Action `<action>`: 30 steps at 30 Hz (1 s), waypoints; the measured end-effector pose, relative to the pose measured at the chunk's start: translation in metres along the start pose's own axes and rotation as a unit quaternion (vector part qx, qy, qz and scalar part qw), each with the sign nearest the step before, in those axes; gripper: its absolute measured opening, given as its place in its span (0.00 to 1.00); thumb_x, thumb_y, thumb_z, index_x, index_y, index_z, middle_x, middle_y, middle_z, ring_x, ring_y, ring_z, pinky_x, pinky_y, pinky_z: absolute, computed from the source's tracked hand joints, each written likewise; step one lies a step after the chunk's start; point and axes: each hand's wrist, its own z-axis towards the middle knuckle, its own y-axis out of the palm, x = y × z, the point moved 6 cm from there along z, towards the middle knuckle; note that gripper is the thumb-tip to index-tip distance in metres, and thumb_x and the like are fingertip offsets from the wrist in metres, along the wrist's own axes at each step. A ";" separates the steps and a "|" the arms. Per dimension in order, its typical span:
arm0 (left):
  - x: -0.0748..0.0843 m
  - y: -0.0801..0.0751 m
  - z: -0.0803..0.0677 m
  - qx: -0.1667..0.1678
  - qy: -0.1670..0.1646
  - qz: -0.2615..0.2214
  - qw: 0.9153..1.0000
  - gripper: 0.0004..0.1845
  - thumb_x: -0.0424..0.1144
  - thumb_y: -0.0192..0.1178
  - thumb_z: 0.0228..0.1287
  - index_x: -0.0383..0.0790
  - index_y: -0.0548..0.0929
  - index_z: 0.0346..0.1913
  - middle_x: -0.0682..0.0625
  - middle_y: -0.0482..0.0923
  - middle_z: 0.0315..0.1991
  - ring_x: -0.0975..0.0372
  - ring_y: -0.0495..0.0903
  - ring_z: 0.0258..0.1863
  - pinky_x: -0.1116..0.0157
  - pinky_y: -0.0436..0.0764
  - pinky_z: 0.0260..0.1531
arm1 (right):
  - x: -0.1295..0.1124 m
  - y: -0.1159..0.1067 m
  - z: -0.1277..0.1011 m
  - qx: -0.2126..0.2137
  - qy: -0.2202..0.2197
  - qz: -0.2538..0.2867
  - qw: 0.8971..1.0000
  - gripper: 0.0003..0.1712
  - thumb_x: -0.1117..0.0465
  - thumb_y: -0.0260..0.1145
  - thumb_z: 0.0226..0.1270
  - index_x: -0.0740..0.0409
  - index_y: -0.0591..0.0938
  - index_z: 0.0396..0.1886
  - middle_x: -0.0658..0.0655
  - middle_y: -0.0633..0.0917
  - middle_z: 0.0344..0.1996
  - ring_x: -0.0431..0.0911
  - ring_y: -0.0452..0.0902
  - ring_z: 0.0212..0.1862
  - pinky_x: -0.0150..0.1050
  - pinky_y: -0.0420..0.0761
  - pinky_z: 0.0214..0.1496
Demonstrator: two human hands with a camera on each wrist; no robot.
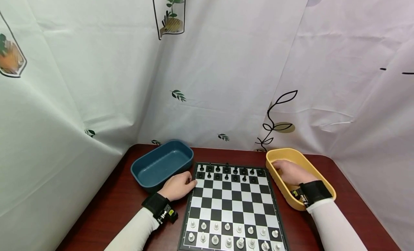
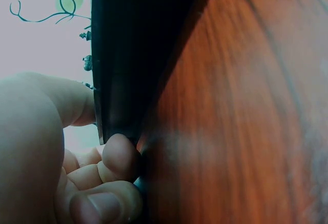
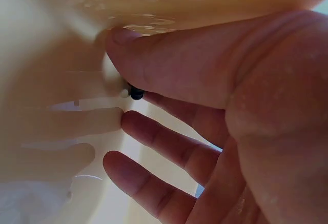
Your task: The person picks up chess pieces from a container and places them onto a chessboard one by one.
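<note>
In the head view, a black-and-white chessboard lies on the table. Black chess pieces stand in two rows at its far end, white chess pieces in two at the near end. My left hand holds the board's left edge near the far corner; in the left wrist view, one finger lies over the top and another fingertip touches the side. My right hand reaches into the yellow tray. Between its thumb and index finger, a small black chess piece shows, mostly hidden; the other fingers are spread.
A blue tray stands at the back left, beside the left hand. The dark red table ends at a white printed cloth hanging behind and at the sides. The yellow tray stands close to the board's right edge.
</note>
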 end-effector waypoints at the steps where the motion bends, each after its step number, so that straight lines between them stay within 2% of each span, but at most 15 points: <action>1: 0.000 0.000 0.000 0.000 0.000 0.000 1.000 0.18 0.54 0.64 0.81 0.52 0.77 0.31 0.57 0.73 0.22 0.63 0.71 0.21 0.61 0.69 0.26 | 0.000 0.000 0.000 0.000 -0.003 0.000 1.000 0.17 0.74 0.69 0.67 0.54 0.91 0.50 0.56 0.91 0.53 0.57 0.87 0.59 0.63 0.80 0.68; 4: 0.000 0.000 0.000 0.000 0.001 0.001 1.000 0.17 0.54 0.64 0.81 0.52 0.77 0.31 0.57 0.73 0.22 0.63 0.71 0.21 0.61 0.70 0.26 | 0.002 0.001 0.000 0.005 -0.008 0.001 1.000 0.18 0.77 0.67 0.64 0.56 0.91 0.47 0.57 0.90 0.50 0.58 0.87 0.56 0.64 0.81 0.66; 7: -0.001 0.001 0.000 0.000 0.002 0.001 1.000 0.17 0.54 0.64 0.81 0.52 0.77 0.31 0.57 0.73 0.22 0.63 0.71 0.21 0.60 0.70 0.27 | 0.004 0.001 -0.001 0.026 -0.019 -0.013 0.999 0.15 0.77 0.67 0.61 0.56 0.90 0.40 0.56 0.88 0.44 0.55 0.87 0.49 0.62 0.84 0.58; 12: -0.002 0.001 0.000 -0.001 0.001 0.001 1.000 0.17 0.54 0.64 0.81 0.52 0.77 0.31 0.57 0.73 0.22 0.63 0.71 0.21 0.60 0.70 0.27 | 0.010 0.003 -0.001 0.012 0.021 -0.024 0.999 0.10 0.74 0.71 0.64 0.54 0.89 0.35 0.51 0.81 0.35 0.46 0.77 0.37 0.50 0.81 0.44; 16: -0.001 0.001 0.000 -0.002 0.000 0.005 1.000 0.17 0.54 0.64 0.81 0.53 0.77 0.31 0.58 0.73 0.22 0.63 0.71 0.21 0.61 0.70 0.27 | 0.010 0.002 -0.002 -0.009 0.050 -0.017 0.999 0.10 0.73 0.71 0.65 0.53 0.89 0.34 0.50 0.78 0.32 0.45 0.71 0.33 0.45 0.74 0.41; 20: 0.001 0.000 0.000 0.005 0.009 0.002 1.000 0.17 0.53 0.64 0.80 0.52 0.77 0.31 0.58 0.73 0.22 0.63 0.71 0.21 0.61 0.69 0.26 | 0.011 0.001 -0.002 -0.014 0.059 -0.016 0.998 0.09 0.72 0.71 0.63 0.53 0.89 0.34 0.50 0.79 0.32 0.45 0.72 0.34 0.46 0.76 0.42; 25: 0.001 -0.001 0.000 0.011 0.016 0.000 1.000 0.18 0.54 0.64 0.79 0.53 0.77 0.30 0.59 0.72 0.21 0.63 0.70 0.21 0.62 0.68 0.25 | 0.011 -0.002 -0.003 -0.004 0.043 -0.024 0.999 0.07 0.71 0.72 0.60 0.54 0.88 0.31 0.48 0.80 0.29 0.46 0.73 0.33 0.47 0.76 0.41; 30: 0.002 -0.001 0.000 0.012 0.020 0.000 1.000 0.18 0.54 0.63 0.80 0.52 0.77 0.31 0.58 0.72 0.22 0.63 0.71 0.21 0.62 0.68 0.25 | 0.011 -0.004 -0.005 0.017 0.044 -0.026 0.999 0.04 0.69 0.72 0.65 0.56 0.86 0.32 0.50 0.81 0.31 0.46 0.76 0.35 0.50 0.79 0.43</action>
